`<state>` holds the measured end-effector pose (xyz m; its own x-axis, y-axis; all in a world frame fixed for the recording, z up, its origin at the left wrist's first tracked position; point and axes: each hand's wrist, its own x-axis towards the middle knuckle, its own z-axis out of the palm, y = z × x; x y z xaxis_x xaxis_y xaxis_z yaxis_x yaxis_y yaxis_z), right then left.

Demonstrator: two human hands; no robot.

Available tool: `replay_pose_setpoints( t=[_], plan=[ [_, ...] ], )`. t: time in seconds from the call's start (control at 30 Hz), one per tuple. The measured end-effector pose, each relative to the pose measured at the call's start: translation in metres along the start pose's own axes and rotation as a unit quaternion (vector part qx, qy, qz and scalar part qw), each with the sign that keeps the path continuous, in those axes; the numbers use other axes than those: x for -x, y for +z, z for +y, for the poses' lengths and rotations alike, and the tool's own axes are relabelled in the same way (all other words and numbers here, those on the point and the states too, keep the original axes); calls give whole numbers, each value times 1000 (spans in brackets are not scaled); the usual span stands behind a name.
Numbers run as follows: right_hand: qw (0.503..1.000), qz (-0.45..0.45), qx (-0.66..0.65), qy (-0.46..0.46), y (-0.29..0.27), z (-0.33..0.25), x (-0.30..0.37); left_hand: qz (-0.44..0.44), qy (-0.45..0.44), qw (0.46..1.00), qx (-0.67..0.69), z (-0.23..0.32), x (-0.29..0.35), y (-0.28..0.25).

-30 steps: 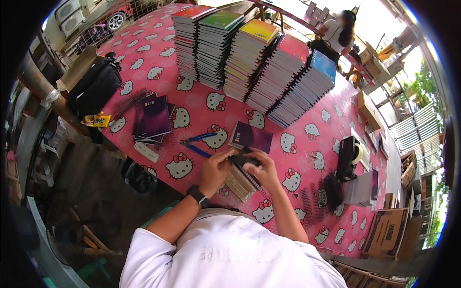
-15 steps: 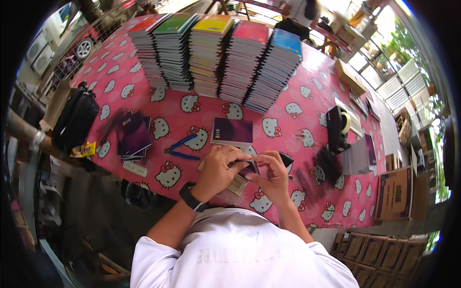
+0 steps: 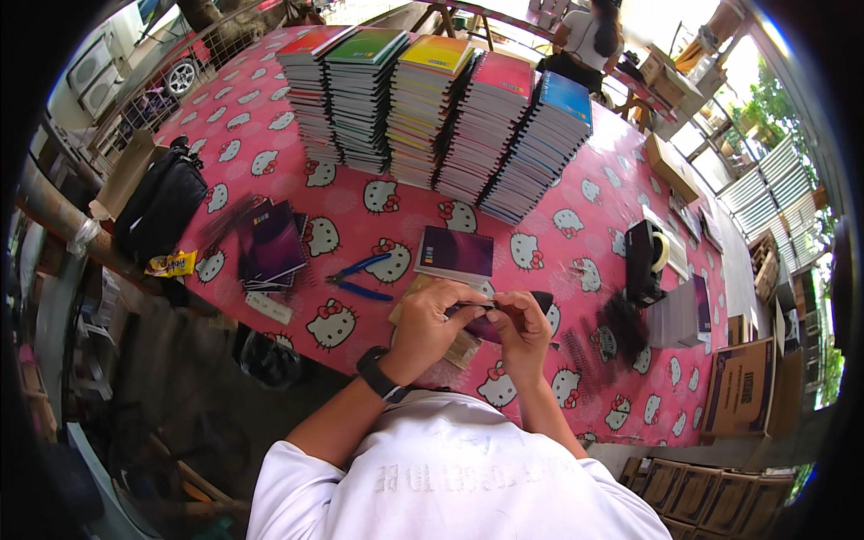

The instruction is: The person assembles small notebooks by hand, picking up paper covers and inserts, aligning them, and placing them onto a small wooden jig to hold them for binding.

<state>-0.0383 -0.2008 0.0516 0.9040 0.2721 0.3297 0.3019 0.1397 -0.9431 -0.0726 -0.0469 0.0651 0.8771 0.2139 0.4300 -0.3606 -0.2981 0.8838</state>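
Both my hands are together at the near edge of the table, over a small notebook with a purple cover [image 3: 484, 329]. My left hand [image 3: 427, 324] pinches its upper left edge between thumb and fingers. The fingertips of my right hand [image 3: 522, 324] close on the edge beside it, where part of the notebook is hidden. Beneath the hands lies a flat tan block [image 3: 463, 349]. Just beyond them rests another purple notebook [image 3: 455, 252]. Pliers with blue handles [image 3: 367, 277] lie to the left, jaws toward the left.
Tall stacks of spiral notebooks [image 3: 432, 117] stand at the back. Purple covers [image 3: 268, 243] and a black bag [image 3: 160, 207] are on the left. At right are black wire coils [image 3: 621, 326], a tape dispenser [image 3: 643, 263] and a paper stack [image 3: 673, 317]. A person [image 3: 583, 45] is in the background.
The head view has shifted, so the table appears moved to the right. The held notebook has tilted and my fingers have drawn closer together along its edge.
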Motion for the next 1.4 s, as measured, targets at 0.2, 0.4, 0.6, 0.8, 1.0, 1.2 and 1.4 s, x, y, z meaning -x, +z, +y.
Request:
replay_pose_setpoints(
  t=[0.2, 0.4, 0.6, 0.8, 1.0, 1.2, 1.4],
  plan=[
    [999, 0, 27, -40, 5, -1, -5, 16, 29, 999, -9, -3, 1, 5],
    [975, -40, 209, -64, 0, -2, -11, 26, 27, 999, -23, -4, 7, 0],
    [971, -53, 224, -72, 0, -4, -11, 0, 97, 988, -124, -19, 2, 0],
    [989, 44, 133, -49, -33, -2, -35, 289, -33, 945, -147, -27, -32, -103],
    [987, 55, 142, 60, -83, 24, -19, 446, -174, 861, -174, -84, 7, -194],
    [987, 28, 143, 65, -75, 24, -3, 305, -84, 736, -598, -95, 32, -202],
    [987, 5, 161, 29, -68, 27, -16, 166, 71, 883, -433, -74, -30, -133]
  ],
)
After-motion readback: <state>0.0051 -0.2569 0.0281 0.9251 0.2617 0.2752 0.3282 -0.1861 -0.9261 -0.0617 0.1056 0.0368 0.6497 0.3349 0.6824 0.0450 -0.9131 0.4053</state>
